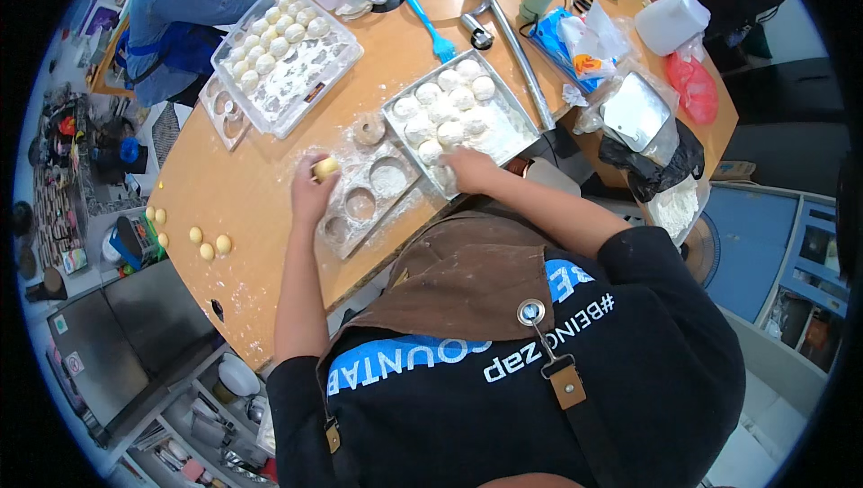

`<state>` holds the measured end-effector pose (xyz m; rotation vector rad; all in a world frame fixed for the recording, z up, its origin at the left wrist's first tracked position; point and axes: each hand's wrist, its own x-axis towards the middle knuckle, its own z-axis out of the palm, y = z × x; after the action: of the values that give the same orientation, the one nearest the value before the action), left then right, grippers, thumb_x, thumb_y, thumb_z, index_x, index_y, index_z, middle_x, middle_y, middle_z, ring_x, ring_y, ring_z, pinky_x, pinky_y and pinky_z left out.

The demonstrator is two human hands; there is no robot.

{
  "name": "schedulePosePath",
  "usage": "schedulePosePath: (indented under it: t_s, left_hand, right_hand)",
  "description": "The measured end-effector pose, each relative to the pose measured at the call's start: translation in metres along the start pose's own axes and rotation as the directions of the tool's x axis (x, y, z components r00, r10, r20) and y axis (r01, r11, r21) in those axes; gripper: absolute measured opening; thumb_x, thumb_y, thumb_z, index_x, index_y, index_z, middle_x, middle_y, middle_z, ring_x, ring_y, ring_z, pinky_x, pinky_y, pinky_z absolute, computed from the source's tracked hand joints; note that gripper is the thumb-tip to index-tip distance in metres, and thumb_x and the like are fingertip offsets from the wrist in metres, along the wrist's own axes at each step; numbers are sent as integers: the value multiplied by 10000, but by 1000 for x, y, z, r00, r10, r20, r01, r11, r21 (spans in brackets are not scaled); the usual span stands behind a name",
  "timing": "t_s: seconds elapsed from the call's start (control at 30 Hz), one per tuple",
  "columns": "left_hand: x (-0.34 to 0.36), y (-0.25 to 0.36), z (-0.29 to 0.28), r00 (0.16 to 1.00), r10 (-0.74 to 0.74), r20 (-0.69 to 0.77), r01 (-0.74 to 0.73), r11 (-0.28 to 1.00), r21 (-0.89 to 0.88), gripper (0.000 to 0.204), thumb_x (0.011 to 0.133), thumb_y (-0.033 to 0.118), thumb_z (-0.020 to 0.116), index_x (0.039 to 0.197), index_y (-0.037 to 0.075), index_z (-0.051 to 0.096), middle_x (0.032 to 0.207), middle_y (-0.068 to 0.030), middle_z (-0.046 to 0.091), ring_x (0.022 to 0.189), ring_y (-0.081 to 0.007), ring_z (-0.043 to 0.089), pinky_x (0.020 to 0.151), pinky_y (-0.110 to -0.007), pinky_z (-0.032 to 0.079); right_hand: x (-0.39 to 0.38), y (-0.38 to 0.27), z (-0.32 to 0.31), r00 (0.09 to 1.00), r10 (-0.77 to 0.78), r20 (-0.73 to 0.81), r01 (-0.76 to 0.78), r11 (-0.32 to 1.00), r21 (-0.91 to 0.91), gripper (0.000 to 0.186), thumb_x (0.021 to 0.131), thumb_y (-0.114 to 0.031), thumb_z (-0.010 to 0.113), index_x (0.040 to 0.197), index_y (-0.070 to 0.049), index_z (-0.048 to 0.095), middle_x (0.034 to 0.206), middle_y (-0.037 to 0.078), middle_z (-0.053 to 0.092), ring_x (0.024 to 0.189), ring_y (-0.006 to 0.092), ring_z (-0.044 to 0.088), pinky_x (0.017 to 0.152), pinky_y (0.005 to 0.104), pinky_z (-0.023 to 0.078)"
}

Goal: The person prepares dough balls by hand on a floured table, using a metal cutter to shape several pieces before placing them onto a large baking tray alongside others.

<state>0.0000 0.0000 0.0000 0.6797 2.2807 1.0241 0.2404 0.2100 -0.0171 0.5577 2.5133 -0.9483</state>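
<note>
- The left hand is closed around a small yellow dough ball, pinched in its fingers.
- Just to the right of that hand lies a clear plastic mould with round cups. White flour sits in the cups.
- The right hand rests flat on the near edge of a square metal tray. I cannot tell if it grips anything.
- White floury dough balls fill the tray, just past the right hand.
- Far past the left hand sits a clear plastic box with more white dough balls in it.
- Five little yellow balls lie on the floury wooden table, left of the left hand.
</note>
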Motion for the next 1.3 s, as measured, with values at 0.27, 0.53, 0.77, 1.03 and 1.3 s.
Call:
schedulePosePath:
  t_s: [0.27, 0.53, 0.77, 1.03, 1.3]
  left_hand:
    - [-25, 86, 125, 905, 377, 198, -420, 869, 263, 419, 712, 115, 683, 1092, 29, 528, 1037, -161, 565, 989, -321, 554, 871, -365, 446]
    - [-21, 99, 221, 809, 445, 384, -576, 730, 367, 387, 733, 120, 643, 1100, 86, 523, 1050, -143, 561, 1031, -302, 532, 893, -413, 408]
    - [-49, 108, 161, 859, 489, 153, -503, 748, 432, 467, 701, 159, 704, 1134, 111, 536, 1221, -95, 534, 1079, -286, 509, 929, -412, 360]
    - [-124, -3, 80, 789, 528, -315, -381, 822, 423, 474, 731, 135, 684, 1168, 77, 511, 1254, -148, 488, 1153, -322, 449, 977, -427, 329]
    - [-181, -56, 50, 847, 400, -351, -268, 891, 367, 477, 725, 106, 675, 1169, 66, 504, 1275, -156, 459, 1152, -349, 427, 982, -438, 328]
  right_hand:
    - [20, 58, 10, 988, -143, -51, 145, 989, 32, 206, 687, -83, 626, 886, -42, 658, 890, 183, 641, 858, 333, 623, 753, 409, 493]
    - [18, 159, -39, 979, 196, 63, -120, 297, 947, 260, 805, -23, 603, 1064, -16, 592, 966, 67, 637, 874, 180, 616, 745, 307, 506]
    - [6, 118, -32, 977, 214, 7, -47, 184, 982, 322, 816, 7, 593, 1134, -3, 549, 1043, 80, 619, 938, 187, 606, 787, 308, 501]
    - [-7, 59, -33, 957, 41, -287, 29, 972, 233, 278, 722, 4, 594, 998, 31, 619, 931, 212, 647, 916, 326, 618, 807, 369, 467]
    - [-17, 38, -23, 929, 42, -368, -18, 997, 69, 329, 696, 44, 509, 1002, 6, 623, 918, 245, 626, 902, 379, 602, 796, 406, 469]
